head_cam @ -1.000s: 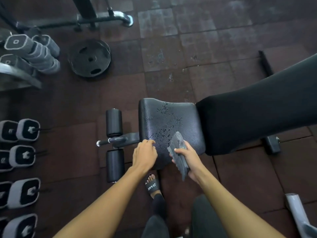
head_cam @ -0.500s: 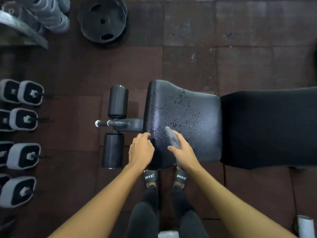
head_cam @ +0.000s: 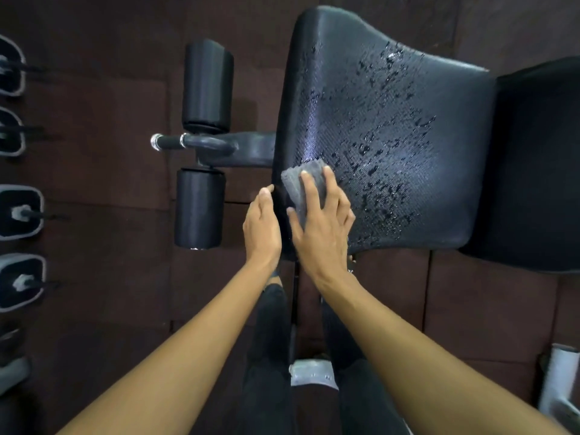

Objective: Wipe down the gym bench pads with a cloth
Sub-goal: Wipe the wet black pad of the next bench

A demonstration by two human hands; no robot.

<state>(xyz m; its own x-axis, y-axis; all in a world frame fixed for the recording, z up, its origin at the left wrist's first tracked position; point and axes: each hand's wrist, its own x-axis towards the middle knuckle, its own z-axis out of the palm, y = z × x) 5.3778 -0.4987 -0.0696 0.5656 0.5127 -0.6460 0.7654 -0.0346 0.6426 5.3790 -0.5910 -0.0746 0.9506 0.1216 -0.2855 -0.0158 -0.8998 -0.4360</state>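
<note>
The black seat pad point(head_cam: 408, 89) of the gym bench fills the upper middle, speckled with wet droplets. A folded grey cloth point(head_cam: 301, 180) lies on its near left corner. My right hand point(head_cam: 323, 224) presses flat on the cloth with spread fingers. My left hand point(head_cam: 262, 227) rests with straight fingers against the pad's left edge, holding nothing. The black back pad point(head_cam: 539, 164) continues to the right, partly out of frame.
Two black foam rollers point(head_cam: 207, 86) on a metal bar point(head_cam: 194, 142) stick out left of the seat. Dumbbells point(head_cam: 20, 215) line the left edge. Dark rubber floor tiles point(head_cam: 103, 152) lie all around. A white post point(head_cam: 561, 381) stands at the lower right.
The view has come closer over the seat pad. My right hand went from gripping the bunched cloth to pressing it flat on the pad. My left hand slid to the pad's side edge.
</note>
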